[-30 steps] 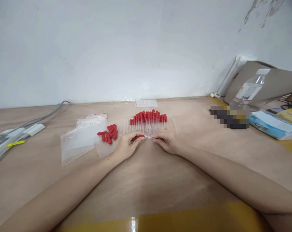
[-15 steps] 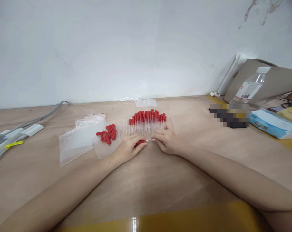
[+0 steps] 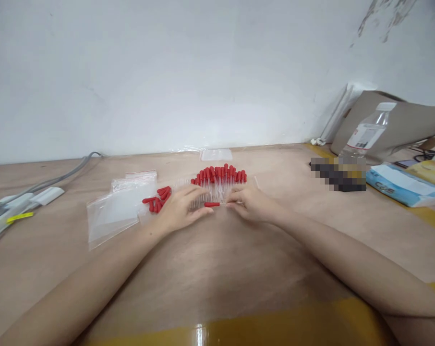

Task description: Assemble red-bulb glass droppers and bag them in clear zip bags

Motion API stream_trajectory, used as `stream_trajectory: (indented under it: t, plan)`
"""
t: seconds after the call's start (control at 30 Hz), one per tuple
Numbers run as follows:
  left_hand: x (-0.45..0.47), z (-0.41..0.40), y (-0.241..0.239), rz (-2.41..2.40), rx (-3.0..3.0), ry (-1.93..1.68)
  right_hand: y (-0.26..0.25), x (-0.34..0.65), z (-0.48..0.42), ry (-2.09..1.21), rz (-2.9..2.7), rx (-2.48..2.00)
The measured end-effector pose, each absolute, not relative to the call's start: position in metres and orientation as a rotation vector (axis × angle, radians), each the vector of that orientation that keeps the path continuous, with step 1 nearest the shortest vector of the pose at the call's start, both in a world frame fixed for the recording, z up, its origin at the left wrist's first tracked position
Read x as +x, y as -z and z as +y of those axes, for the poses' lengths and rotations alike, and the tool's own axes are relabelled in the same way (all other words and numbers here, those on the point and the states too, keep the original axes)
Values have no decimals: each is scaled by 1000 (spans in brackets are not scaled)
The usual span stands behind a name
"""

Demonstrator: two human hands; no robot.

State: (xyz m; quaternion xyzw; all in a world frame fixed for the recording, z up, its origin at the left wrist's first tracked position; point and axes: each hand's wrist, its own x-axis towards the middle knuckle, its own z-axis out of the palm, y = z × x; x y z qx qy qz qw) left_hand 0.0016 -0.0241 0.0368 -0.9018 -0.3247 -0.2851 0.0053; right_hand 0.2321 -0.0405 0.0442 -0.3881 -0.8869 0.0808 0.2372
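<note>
A single dropper with a red bulb (image 3: 212,204) lies level just above the table between my hands. My right hand (image 3: 251,205) pinches its clear glass end, fingers closed. My left hand (image 3: 177,210) has its fingers stretched out and apart, off the bulb, reaching over the loose clear glass tubes (image 3: 183,185). Behind both hands lies a row of assembled droppers (image 3: 221,177), red bulbs pointing away from me. A small heap of loose red bulbs (image 3: 158,198) rests on a clear bag just left of my left hand.
Clear zip bags (image 3: 113,211) lie to the left, another small bag (image 3: 215,154) by the wall. Grey cable and white parts (image 3: 33,192) sit far left. At right are a plastic bottle (image 3: 365,132), cardboard (image 3: 408,120) and a blue packet (image 3: 401,185).
My left hand let go of the red bulb, opened and moved up toward the glass tubes. My right hand still pinches the dropper's glass end and has shifted slightly away from me.
</note>
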Motion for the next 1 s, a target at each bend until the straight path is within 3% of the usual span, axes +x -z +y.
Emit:
stream_trajectory:
  t: [0.2,0.37,0.5,0.73,1.0]
  plan:
    - [-58,17,-65,-1735,-2483,640,-53,275,-10,-311,-1849,-1736]
    - [-92,35,-67,-2102,-2642,351,-36,286,8,-261,-1758,-1913]
    - [-96,35,-64,-2201,-2791,360,-21,281,14,-249,-1808,-1864]
    - [-95,42,-51,-2261,-2551,531,-12,295,23,-163,-1776,-1856]
    - [-88,40,-47,-2388,-2336,472,-3,302,29,-330,-1622,-2053]
